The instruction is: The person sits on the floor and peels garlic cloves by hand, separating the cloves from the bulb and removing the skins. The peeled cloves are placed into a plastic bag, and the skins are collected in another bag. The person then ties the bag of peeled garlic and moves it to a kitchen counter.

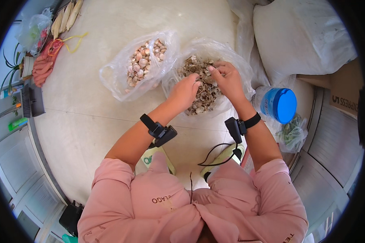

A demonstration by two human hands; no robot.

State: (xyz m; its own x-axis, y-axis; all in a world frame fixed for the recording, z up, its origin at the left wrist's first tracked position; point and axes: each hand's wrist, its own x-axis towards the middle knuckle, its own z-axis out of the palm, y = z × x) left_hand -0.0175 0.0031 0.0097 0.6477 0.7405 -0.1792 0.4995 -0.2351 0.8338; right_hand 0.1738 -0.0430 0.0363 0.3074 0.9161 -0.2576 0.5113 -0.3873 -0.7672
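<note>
A clear plastic bag lies spread on the floor, holding a heap of dry brown garlic skins or husks. Over the heap's left side is my left hand, fingers curled together; whether something small is between them is hidden. My right hand is at the heap's upper right, thumb and fingers bent towards each other beside a pale flake. I cannot tell if it grips that flake. To the left, a second clear plastic bag stands open around many garlic cloves and small bulbs.
A tub with a blue lid lies right of the husks, near bagged greens. Behind are a large white sack and a cardboard box. Far left are corn cobs, a red net bag and a dustpan.
</note>
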